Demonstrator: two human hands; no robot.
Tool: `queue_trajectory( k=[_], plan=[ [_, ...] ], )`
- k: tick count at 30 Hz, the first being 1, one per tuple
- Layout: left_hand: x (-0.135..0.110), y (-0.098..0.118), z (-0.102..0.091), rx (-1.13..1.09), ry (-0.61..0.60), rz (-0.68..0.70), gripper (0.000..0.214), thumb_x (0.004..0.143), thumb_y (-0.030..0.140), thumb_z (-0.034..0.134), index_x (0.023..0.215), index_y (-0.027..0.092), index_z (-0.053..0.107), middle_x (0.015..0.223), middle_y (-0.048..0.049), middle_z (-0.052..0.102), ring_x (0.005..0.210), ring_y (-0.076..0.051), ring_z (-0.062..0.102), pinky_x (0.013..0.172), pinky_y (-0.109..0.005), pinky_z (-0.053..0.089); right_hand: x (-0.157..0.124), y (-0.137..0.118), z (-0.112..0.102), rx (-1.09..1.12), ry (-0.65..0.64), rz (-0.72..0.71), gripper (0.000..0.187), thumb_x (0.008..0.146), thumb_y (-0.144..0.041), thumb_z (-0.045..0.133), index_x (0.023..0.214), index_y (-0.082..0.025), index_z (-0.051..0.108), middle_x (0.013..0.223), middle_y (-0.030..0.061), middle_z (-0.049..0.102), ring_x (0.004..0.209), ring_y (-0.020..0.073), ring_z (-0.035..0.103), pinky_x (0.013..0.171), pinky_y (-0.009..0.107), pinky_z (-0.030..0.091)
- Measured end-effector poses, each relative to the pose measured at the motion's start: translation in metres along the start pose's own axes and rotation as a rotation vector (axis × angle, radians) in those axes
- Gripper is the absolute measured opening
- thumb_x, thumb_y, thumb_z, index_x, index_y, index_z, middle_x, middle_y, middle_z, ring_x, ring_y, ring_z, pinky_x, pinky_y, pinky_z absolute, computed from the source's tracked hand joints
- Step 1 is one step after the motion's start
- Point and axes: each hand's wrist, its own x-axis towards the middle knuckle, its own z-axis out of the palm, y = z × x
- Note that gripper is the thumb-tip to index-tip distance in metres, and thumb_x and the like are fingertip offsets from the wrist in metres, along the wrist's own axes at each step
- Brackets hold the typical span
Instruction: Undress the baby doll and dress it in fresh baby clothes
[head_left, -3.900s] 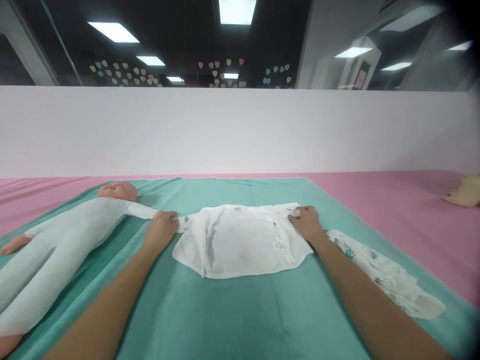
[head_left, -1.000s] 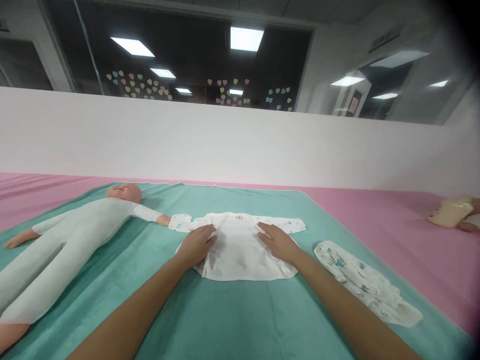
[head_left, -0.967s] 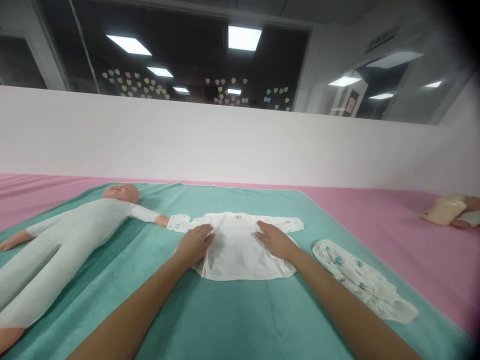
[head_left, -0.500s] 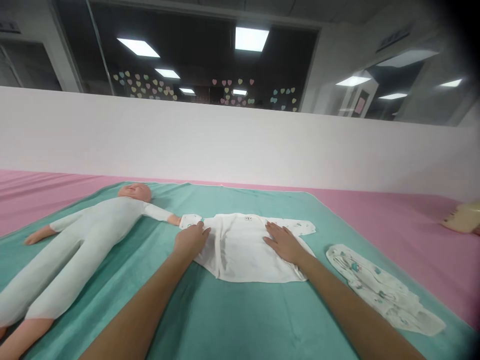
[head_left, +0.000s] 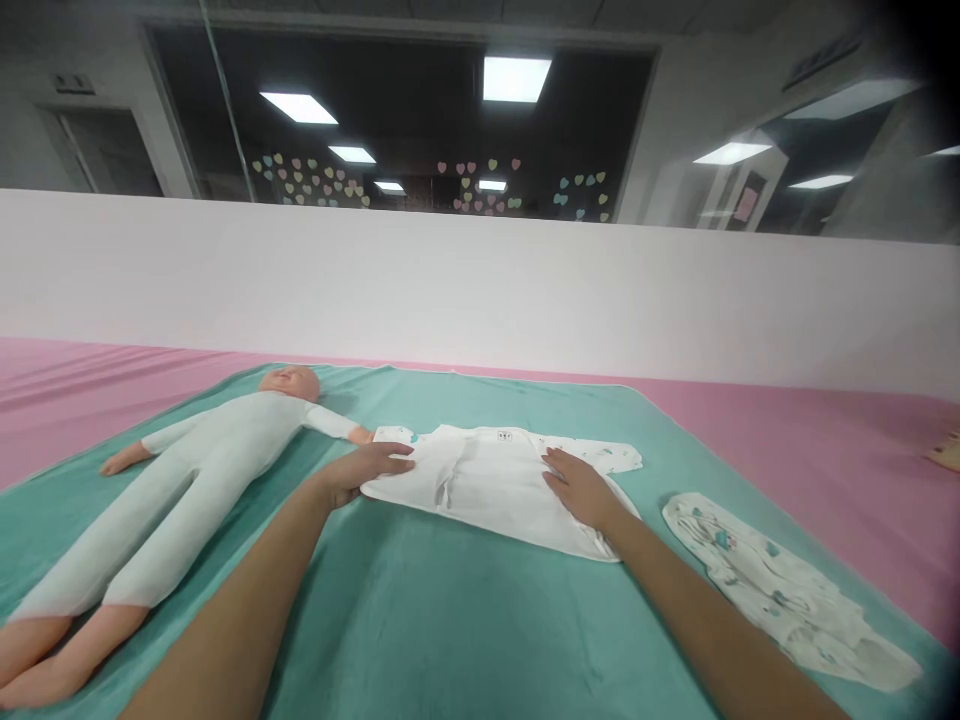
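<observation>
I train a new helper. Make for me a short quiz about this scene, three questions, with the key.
1. True or false: the left hand and the right hand both rest on the white shirt.
2. Which thing lies on the teal blanket, to the left of the left hand? A) a doll B) a bottle C) a towel
3. Fill in the word: the patterned garment lies to the ____ of the white shirt.

Key: 1 true; 2 A; 3 right.
</observation>
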Motion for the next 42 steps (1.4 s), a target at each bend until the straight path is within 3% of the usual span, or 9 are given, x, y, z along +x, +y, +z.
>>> queue_trajectory(
  k=[3,10,14,18,25,28,31,35,42],
  plan=[
    [0.0,-0.001,0.0,-0.056,-0.106,-0.056,0.064,0.067,0.06,0.056,0.123,0.027,0.052,0.122,-0.0042,0.057,0.1,-0.022,0.059,0.066,-0.024,0.049,-0.001,0.0,-0.001,0.01,0.002,-0.004,0.053,0.089,-0.046,0.031,0.131,-0.018,0.045,0.141,0.0043,0.035,0.132,0.021,0.03,0.113,0.04,0.023],
    [0.011,-0.001,0.01,0.299,0.051,0.039,0.047,0.07,0.06,0.049,0.093,0.022,0.064,0.093,-0.0032,0.066,0.081,-0.022,0.061,0.063,-0.026,0.044,-0.001,0.002,0.001,0.019,0.005,-0.003,0.052,0.089,-0.046,0.031,0.131,-0.019,0.045,0.14,0.003,0.036,0.132,0.0202,0.03,0.113,0.039,0.023],
    [0.023,0.0,0.024,0.483,0.214,0.083,0.039,0.076,0.048,0.048,0.098,0.019,0.06,0.088,-0.0063,0.065,0.078,-0.022,0.06,0.063,-0.029,0.042,-0.001,0.002,0.001,0.019,0.007,-0.003,0.052,0.09,-0.047,0.029,0.131,-0.02,0.045,0.14,0.0027,0.036,0.132,0.0203,0.03,0.113,0.04,0.023],
    [0.031,0.004,0.048,0.553,0.298,0.23,0.037,0.086,0.038,0.035,0.113,0.021,0.053,0.115,-0.0077,0.058,0.102,-0.022,0.054,0.08,-0.033,0.041,-0.001,0.002,0.001,0.019,0.008,-0.008,0.052,0.089,-0.047,0.03,0.131,-0.02,0.046,0.14,0.0032,0.037,0.132,0.0204,0.031,0.113,0.039,0.023],
    [0.029,0.007,0.097,0.72,0.125,0.468,0.061,0.088,0.053,0.026,0.136,0.016,0.033,0.148,-0.0088,0.022,0.137,-0.025,0.014,0.111,-0.043,0.013,0.0,0.004,0.002,0.019,0.011,-0.006,0.052,0.089,-0.047,0.03,0.131,-0.019,0.046,0.14,0.0034,0.036,0.132,0.0203,0.03,0.113,0.039,0.023],
    [0.022,0.017,0.101,0.819,0.214,0.42,0.06,0.087,0.053,0.031,0.133,0.014,0.036,0.148,-0.0125,0.02,0.135,-0.029,0.017,0.107,-0.047,0.02,0.0,0.005,0.003,0.018,0.016,-0.013,0.052,0.089,-0.047,0.03,0.13,-0.02,0.046,0.14,0.0037,0.037,0.132,0.0206,0.031,0.113,0.04,0.023],
    [0.011,0.036,0.096,0.914,0.344,0.31,0.045,0.084,0.047,0.038,0.11,0.014,0.053,0.128,-0.0167,0.046,0.116,-0.031,0.044,0.09,-0.044,0.038,0.0,0.006,0.003,0.017,0.021,-0.025,0.053,0.089,-0.048,0.029,0.131,-0.02,0.046,0.14,0.0035,0.037,0.131,0.0203,0.031,0.112,0.04,0.023],
    [-0.003,0.055,0.093,0.989,0.176,0.102,0.04,0.086,0.043,0.032,0.085,0.014,0.06,0.085,-0.0134,0.061,0.078,-0.028,0.059,0.063,-0.039,0.045,0.0,0.007,0.004,0.018,0.031,-0.036,0.053,0.089,-0.048,0.029,0.131,-0.02,0.046,0.139,0.003,0.037,0.131,0.0192,0.031,0.113,0.038,0.023],
    [-0.013,0.06,0.09,0.988,-0.053,0.125,0.023,0.078,0.022,0.041,0.069,0.015,0.061,0.07,-0.0084,0.063,0.063,-0.022,0.06,0.055,-0.031,0.044,0.0,0.009,0.006,0.022,0.035,-0.033,0.053,0.089,-0.048,0.029,0.131,-0.02,0.045,0.14,0.0036,0.037,0.131,0.0204,0.031,0.112,0.039,0.023]
  ],
)
